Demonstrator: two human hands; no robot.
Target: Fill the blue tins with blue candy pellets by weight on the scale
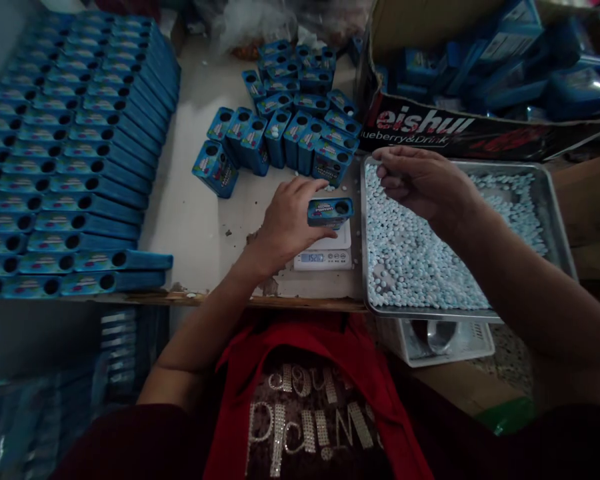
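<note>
Tabletop (pixel 200 230) narrowly separates tray rim (pixel 364 240) from the box (pixel 329 212) in left hand (pixel 291 219).

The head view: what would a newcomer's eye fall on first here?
Probably the big block of blue candy boxes, lined up in rows at the left. Next comes the metal tray of small pale candies at the right, the right hand above it. Between them, the left hand curves around one blue box at a digital scale.
</note>
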